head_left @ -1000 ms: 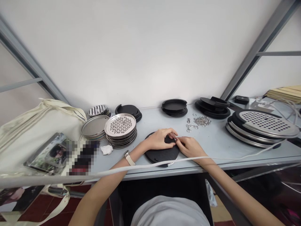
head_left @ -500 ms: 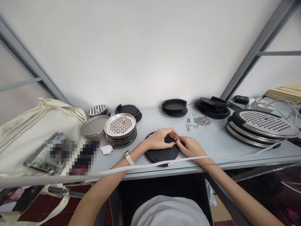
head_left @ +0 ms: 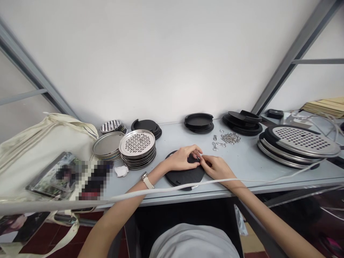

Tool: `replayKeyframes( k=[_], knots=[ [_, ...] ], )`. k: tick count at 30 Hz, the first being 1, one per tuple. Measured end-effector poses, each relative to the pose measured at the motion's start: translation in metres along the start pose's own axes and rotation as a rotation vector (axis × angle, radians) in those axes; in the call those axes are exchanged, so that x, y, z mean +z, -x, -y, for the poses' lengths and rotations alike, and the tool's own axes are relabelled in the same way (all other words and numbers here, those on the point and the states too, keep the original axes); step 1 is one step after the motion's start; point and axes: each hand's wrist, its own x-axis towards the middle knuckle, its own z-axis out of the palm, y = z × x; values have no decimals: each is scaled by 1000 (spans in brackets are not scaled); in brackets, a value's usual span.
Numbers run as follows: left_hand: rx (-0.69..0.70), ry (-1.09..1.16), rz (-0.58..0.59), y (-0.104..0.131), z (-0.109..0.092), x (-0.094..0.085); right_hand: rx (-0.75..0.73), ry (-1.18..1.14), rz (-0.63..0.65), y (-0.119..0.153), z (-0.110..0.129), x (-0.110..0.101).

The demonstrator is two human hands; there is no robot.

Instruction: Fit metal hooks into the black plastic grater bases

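A round black disc lies flat on the table in front of me, with a sliver of metal at its near edge. Over its far right part, my left hand curls its fingers and thumb around a small shiny metal clip. From the other side my right hand pinches at the same clip, thumb and forefinger pressed together. The fingertips of both hands meet there and partly hide it. Beyond my right hand sits a pile of metal clips, a few lying loose beside it.
Left of my hands stands a stack of round metal grater plates, beside plain metal discs. Black round holders line the wall. Large perforated plates are stacked at right. A white cable crosses in front of my forearms.
The metal clip shows more clearly between my fingertips, which have shifted slightly. Both hands otherwise keep their place over the black disc.
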Motion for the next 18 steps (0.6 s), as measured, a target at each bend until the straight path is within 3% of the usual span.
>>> replayKeyframes(
  k=[18],
  knots=[
    [33,69,-3,0,1,0,-5,11,-6,1,0,-1]
  ],
)
